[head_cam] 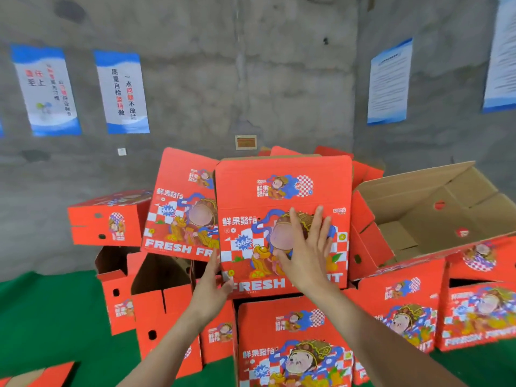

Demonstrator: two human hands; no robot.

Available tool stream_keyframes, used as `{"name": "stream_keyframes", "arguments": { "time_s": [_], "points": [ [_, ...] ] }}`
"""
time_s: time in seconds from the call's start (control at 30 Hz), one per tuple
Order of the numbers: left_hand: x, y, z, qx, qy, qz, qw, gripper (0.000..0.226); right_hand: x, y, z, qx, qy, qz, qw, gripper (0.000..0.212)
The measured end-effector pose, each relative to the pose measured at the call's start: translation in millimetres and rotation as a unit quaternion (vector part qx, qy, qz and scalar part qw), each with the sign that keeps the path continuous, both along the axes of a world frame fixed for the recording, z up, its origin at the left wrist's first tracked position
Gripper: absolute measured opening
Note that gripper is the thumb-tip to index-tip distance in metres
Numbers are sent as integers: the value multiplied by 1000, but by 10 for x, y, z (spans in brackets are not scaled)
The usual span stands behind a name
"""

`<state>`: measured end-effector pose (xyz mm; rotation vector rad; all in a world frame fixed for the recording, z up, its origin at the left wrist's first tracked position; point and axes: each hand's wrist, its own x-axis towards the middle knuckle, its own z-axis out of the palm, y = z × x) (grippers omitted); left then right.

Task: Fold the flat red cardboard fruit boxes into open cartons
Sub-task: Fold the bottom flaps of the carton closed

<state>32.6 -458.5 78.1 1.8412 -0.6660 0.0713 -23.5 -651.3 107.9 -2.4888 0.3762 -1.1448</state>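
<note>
A red fruit box (pixel 282 191) with a cartoon print and "FRESH FRUIT" lettering stands upright on top of a pile of folded red cartons. My right hand (pixel 307 247) lies flat on its printed front, fingers straight and spread. My left hand (pixel 215 280) holds the box's lower left corner, thumb on the front and fingers hidden behind the edge. Just behind and to the left leans another red box (pixel 178 208) of the same print.
Folded cartons are stacked all around: one open carton (pixel 430 213) with its brown inside showing at the right, a closed one (pixel 109 219) at the left, more below (pixel 290 342). Green floor (pixel 50 317) lies at the left. A concrete wall with posters (pixel 122 93) stands behind.
</note>
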Motion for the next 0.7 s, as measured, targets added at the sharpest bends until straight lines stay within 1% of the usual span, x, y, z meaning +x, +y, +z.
{"name": "stream_keyframes", "arguments": {
  "time_s": [0.07,0.17,0.23,0.33,0.5,0.7],
  "points": [
    [16,-9,-50,-27,31,-23,999,67,63,-41,-12,19,-4,-1,1000,108],
    [-26,-42,-111,-9,37,-62,997,71,96,-58,-28,51,-15,-7,999,109],
    [-53,-70,-139,-8,22,-49,999,75,88,-37,-34,53,-40,0,998,107],
    [-59,-92,-174,-22,-7,-6,1000,83,63,25,-22,26,-67,25,997,107],
    [-83,-66,-196,-16,-9,21,1000,90,14,107,11,19,-95,15,995,106],
    [-117,-10,-169,-14,-11,14,1000,88,-52,127,77,19,-100,3,995,103]
  ]
}}
